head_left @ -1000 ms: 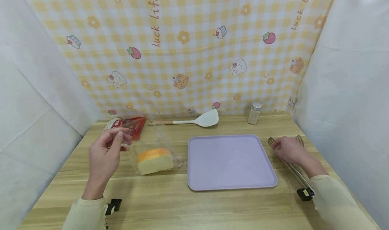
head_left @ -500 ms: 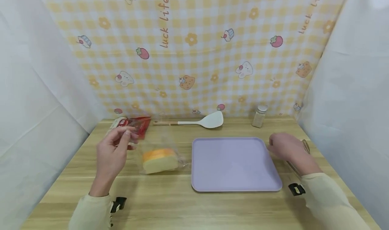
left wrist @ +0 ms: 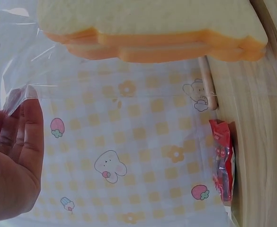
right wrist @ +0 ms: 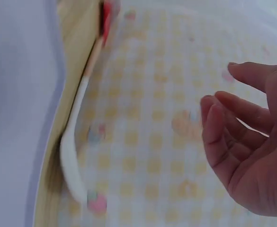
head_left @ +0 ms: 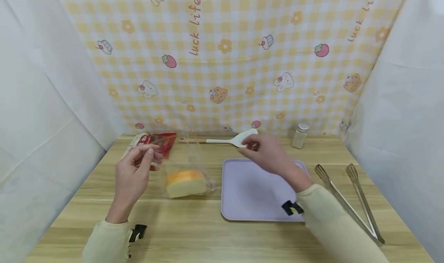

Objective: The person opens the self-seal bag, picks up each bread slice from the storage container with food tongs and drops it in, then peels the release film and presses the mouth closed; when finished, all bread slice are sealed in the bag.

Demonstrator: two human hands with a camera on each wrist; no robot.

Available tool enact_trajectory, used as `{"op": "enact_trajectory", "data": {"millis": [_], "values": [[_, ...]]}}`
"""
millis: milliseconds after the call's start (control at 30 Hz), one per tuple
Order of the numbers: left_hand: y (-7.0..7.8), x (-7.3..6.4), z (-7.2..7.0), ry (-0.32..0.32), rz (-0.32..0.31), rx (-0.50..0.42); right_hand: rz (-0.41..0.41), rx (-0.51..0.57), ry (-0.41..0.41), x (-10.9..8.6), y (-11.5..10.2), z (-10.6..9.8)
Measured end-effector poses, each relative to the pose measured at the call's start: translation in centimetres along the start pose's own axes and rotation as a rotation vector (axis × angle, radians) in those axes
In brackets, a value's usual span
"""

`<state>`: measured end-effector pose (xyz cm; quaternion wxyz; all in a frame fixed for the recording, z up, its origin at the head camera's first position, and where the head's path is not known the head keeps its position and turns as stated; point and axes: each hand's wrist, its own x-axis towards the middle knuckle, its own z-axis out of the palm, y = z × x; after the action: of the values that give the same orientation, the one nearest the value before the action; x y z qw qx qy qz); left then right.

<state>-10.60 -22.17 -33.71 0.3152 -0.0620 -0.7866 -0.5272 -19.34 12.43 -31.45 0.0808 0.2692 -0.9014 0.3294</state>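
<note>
My left hand (head_left: 133, 180) pinches the top of a clear plastic bag (left wrist: 20, 94) between thumb and fingers. Thick bread slices (head_left: 186, 186), pale with orange crust, are inside the bag, beside the tray's left edge. In the left wrist view the bread (left wrist: 152, 33) looks like two slices pressed together. My right hand (head_left: 268, 157) is in the air over the back of a lilac tray (head_left: 251, 201), holding nothing, its thumb and bent fingers apart. Metal tongs (head_left: 347, 204) lie spread on the table right of the tray.
A white spatula (head_left: 220, 141) with a wooden handle lies behind the tray, its head partly covered by my right hand. A glass shaker jar (head_left: 300, 137) stands at the back right. Behind my left hand is a red packet (head_left: 168, 141). A checked cloth hangs behind the table.
My right hand has left the tongs and moved left over the tray. The tongs now lie alone on the table. My left hand keeps its pinch on the bag, while the view shifts slightly.
</note>
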Motion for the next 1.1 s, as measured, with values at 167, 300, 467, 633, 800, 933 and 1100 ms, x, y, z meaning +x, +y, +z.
{"op": "enact_trajectory", "data": {"millis": [167,300,467,633,800,933,1100], "values": [[0.0,-0.1,0.1,-0.002,0.006,-0.003,-0.111,0.153,0.002,2.1,-3.7,3.6],[-0.2,-0.2,0.1,-0.007,0.02,0.004,-0.115,0.204,-0.011,3.2,-5.2,5.8],[-0.2,-0.2,0.0,-0.006,0.024,0.012,-0.137,0.233,0.021,4.0,-6.1,6.9],[-0.2,-0.1,-0.5,-0.003,-0.003,-0.011,-0.171,0.263,0.086,3.8,-5.6,6.7],[-0.8,0.3,-1.4,0.01,-0.077,-0.125,-0.063,0.346,0.104,3.5,-4.2,6.3],[-1.4,0.6,-1.9,0.001,-0.131,-0.228,-0.023,0.383,0.097,3.4,-3.6,6.1],[-2.1,0.6,-2.5,-0.073,-0.147,-0.272,-0.008,0.421,0.091,3.4,-3.4,6.0]]}}
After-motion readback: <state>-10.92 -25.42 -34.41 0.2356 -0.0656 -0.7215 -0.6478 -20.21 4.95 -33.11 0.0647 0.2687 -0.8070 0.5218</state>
